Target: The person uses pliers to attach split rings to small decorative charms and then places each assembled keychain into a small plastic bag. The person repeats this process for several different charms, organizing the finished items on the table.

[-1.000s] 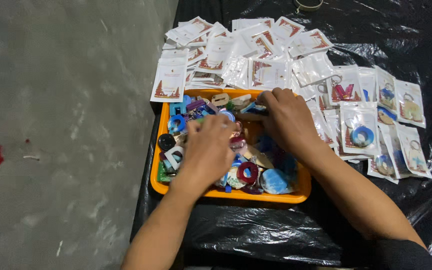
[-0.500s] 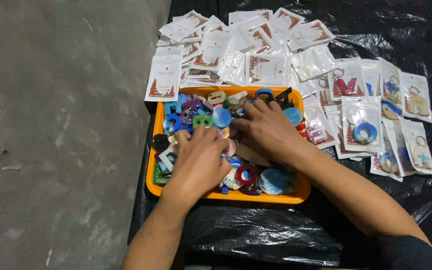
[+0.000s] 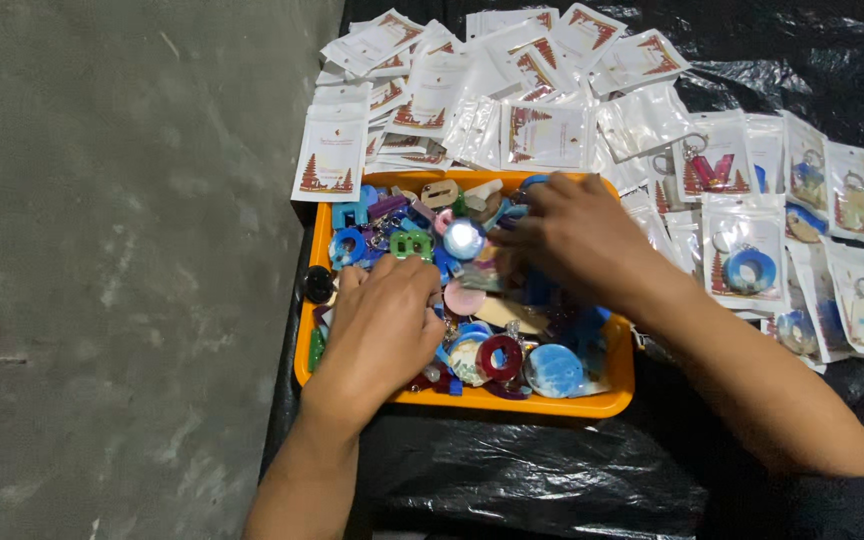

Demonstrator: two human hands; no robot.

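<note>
Since the earlier frames, the right hand (image 3: 574, 235) has drawn back from the tray's far right corner toward its middle, while the left hand (image 3: 384, 325) has stayed over the near left part. Nearest the viewer, crinkled black plastic sheeting (image 3: 512, 480) covers the surface beside a grey concrete floor (image 3: 122, 270). On it sits the orange tray (image 3: 552, 405), heaped with small coloured resin charms; a dark red ring (image 3: 500, 357) and a blue-and-white disc (image 3: 554, 369) lie at its near edge. The left hand rests palm down on the heap, fingers loosely curled; whether it grips a piece cannot be told. The right hand, farther in, is bent with fingertips dipped among the charms, its grasp likewise hidden. A pale blue round charm (image 3: 464, 238) lies between the hands. Beyond and to the right, white sachets (image 3: 542, 130) are spread out, several holding keyrings, one a blue ring (image 3: 750, 268).
</note>
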